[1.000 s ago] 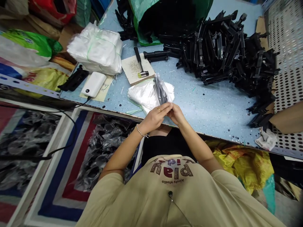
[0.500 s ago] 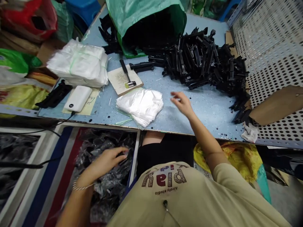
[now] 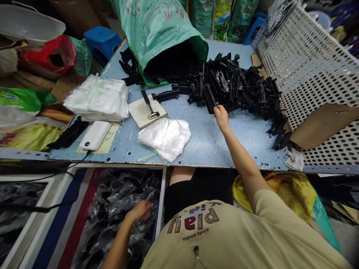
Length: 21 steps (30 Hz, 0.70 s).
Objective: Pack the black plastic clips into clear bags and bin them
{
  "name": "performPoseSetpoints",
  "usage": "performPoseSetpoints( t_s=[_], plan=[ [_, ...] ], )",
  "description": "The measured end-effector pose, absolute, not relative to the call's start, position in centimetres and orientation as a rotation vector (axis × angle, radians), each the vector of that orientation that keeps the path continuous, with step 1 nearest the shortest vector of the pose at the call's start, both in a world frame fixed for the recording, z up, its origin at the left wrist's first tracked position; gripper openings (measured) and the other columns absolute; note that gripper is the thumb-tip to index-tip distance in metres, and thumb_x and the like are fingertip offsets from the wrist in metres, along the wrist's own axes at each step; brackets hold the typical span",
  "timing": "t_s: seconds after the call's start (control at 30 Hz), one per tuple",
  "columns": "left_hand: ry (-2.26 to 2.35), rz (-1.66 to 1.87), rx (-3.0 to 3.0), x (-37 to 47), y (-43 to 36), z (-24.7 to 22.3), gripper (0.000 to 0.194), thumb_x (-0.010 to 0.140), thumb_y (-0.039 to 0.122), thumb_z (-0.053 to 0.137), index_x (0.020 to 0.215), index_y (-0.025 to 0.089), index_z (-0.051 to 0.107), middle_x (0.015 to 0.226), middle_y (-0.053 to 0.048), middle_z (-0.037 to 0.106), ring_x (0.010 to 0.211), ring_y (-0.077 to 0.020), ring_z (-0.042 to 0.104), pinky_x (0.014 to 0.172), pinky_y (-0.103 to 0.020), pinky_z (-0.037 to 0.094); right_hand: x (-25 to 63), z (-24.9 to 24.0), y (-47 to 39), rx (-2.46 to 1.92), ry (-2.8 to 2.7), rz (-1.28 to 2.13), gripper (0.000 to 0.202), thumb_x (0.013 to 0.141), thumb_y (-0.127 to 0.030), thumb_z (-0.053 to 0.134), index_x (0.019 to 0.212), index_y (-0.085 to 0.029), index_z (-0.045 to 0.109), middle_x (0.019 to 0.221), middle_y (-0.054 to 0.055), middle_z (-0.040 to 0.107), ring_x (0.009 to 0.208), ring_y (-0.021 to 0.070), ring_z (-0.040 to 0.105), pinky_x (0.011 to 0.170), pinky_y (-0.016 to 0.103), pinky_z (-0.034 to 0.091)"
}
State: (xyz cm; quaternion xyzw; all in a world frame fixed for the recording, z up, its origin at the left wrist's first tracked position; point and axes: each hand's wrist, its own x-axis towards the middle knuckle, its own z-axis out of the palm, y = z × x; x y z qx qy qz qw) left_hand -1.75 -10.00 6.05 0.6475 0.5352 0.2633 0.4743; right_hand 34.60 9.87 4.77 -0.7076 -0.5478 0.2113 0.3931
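Note:
At the near edge of the pile of black plastic parts (image 3: 234, 80), my right hand (image 3: 221, 115) is closed on the end of one long black plastic part (image 3: 209, 98). My left hand (image 3: 143, 210) hangs over a bin of black parts in clear plastic bags (image 3: 119, 201); motion smears its fingers. Between my arms, on the blue table (image 3: 200, 130), lies a stack of white plastic bags (image 3: 166, 139). Behind that stack a small black-handled hammer (image 3: 150, 104) rests on a pale board (image 3: 137, 112).
A green woven sack (image 3: 165, 41) lies with its mouth towards me, dark inside. At the left are a tied bundle of white bags (image 3: 97, 98) and a white power bank (image 3: 95, 135) with a cable. A perforated white panel (image 3: 311, 74) borders the right side.
My right hand has moved forward to the pile and taken hold of a black plastic part. The left hand has shifted slightly over the bin. The view has tilted up.

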Motion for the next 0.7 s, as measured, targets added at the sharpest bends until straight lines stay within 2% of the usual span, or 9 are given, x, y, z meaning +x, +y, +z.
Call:
performPoseSetpoints(
  t_s=[0.1, 0.17, 0.2, 0.23, 0.3, 0.4, 0.53, 0.6, 0.7],
  plan=[
    [1.248, 0.756, 1.52, 1.8, -7.6, 4.2, 0.066, 0.092, 0.058, 0.066, 0.148, 0.023, 0.058, 0.127, -0.014, 0.076, 0.115, -0.0307, 0.074, 0.098, -0.049, 0.061, 31.8, 2.7, 1.5, -1.643, -1.405, 0.563, 0.045, 0.102, -0.053, 0.042, 0.127, -0.022, 0.062, 0.111, 0.01, 0.073, 0.101, 0.0281, 0.067, 0.092, 0.043, 0.054],
    [1.2, 0.831, 1.473, 5.4, -5.5, 3.2, 0.073, 0.095, 0.06, 0.063, 0.157, 0.024, 0.047, 0.138, -0.016, 0.069, 0.127, -0.03, 0.068, 0.105, -0.049, 0.058, 29.5, 1.7, -3.8, -1.613, -1.52, 0.545, 0.047, 0.103, -0.058, 0.045, 0.132, -0.025, 0.062, 0.114, 0.012, 0.073, 0.102, 0.0301, 0.068, 0.091, 0.044, 0.055],
    [1.163, 0.882, 1.453, 7.5, -4.3, 2.8, 0.081, 0.095, 0.062, 0.064, 0.163, 0.027, 0.036, 0.145, -0.016, 0.065, 0.131, -0.0279, 0.066, 0.106, -0.046, 0.058, 28.6, 1.5, -6.0, -1.582, -1.61, 0.538, 0.05, 0.103, -0.06, 0.045, 0.133, -0.024, 0.062, 0.115, 0.013, 0.073, 0.102, 0.0313, 0.068, 0.09, 0.045, 0.055],
    [1.087, 0.999, 1.356, 9.6, -3.2, 2.6, 0.089, 0.094, 0.06, 0.067, 0.167, 0.028, 0.026, 0.148, -0.018, 0.061, 0.128, -0.0266, 0.067, 0.104, -0.043, 0.059, 28.1, 1.4, -7.8, -1.535, -1.707, 0.533, 0.054, 0.103, -0.063, 0.045, 0.135, -0.023, 0.063, 0.114, 0.015, 0.074, 0.101, 0.0321, 0.069, 0.09, 0.045, 0.055],
    [0.943, 1.116, 1.162, 13.1, -1.8, 2.7, 0.088, 0.098, 0.059, 0.064, 0.169, 0.035, 0.018, 0.141, -0.015, 0.064, 0.104, -0.0208, 0.075, 0.091, -0.037, 0.063, 28.3, 1.8, -10.1, -1.413, -1.877, 0.521, 0.061, 0.104, -0.068, 0.042, 0.136, -0.021, 0.064, 0.105, 0.015, 0.074, 0.094, 0.0319, 0.069, 0.087, 0.046, 0.056],
    [0.781, 1.032, 1.042, 15.5, -2.3, 3.9, 0.082, 0.099, 0.058, 0.064, 0.167, 0.036, 0.026, 0.128, -0.011, 0.07, 0.085, -0.016, 0.075, 0.077, -0.031, 0.064, 31.5, 3.3, -10.3, -1.326, -1.946, 0.382, 0.062, 0.106, -0.068, 0.035, 0.128, -0.02, 0.068, 0.087, 0.011, 0.07, 0.081, 0.029, 0.065, 0.078, 0.044, 0.053],
    [0.701, 0.828, 0.979, 14.5, -5.3, 6.3, 0.075, 0.097, 0.056, 0.068, 0.161, 0.03, 0.038, 0.125, -0.01, 0.072, 0.08, -0.015, 0.075, 0.07, -0.028, 0.064, 36.7, 6.0, -6.5, -1.37, -2.075, 0.163, 0.067, 0.1, -0.08, 0.037, 0.109, -0.023, 0.071, 0.095, 0.013, 0.069, 0.088, 0.0303, 0.061, 0.079, 0.047, 0.049],
    [0.669, 0.721, 0.891, 13.9, -6.1, 7.1, 0.068, 0.097, 0.056, 0.068, 0.154, 0.026, 0.047, 0.119, -0.01, 0.074, 0.074, -0.0147, 0.074, 0.064, -0.027, 0.063, 38.2, 7.3, -4.5, -1.333, -2.276, 0.25, 0.067, 0.096, -0.086, 0.04, 0.1, -0.026, 0.07, 0.092, 0.011, 0.068, 0.086, 0.0292, 0.06, 0.079, 0.047, 0.048],
    [0.595, 0.507, 0.72, 13.5, -6.3, 7.6, 0.049, 0.098, 0.058, 0.062, 0.126, 0.018, 0.068, 0.112, -0.014, 0.076, 0.069, -0.0168, 0.073, 0.057, -0.029, 0.061, 38.8, 9.3, -2.6, -1.17, -2.528, 0.523, 0.062, 0.093, -0.088, 0.045, 0.086, -0.03, 0.066, 0.078, 0.005, 0.06, 0.076, 0.0254, 0.056, 0.075, 0.045, 0.047]
  ],
)
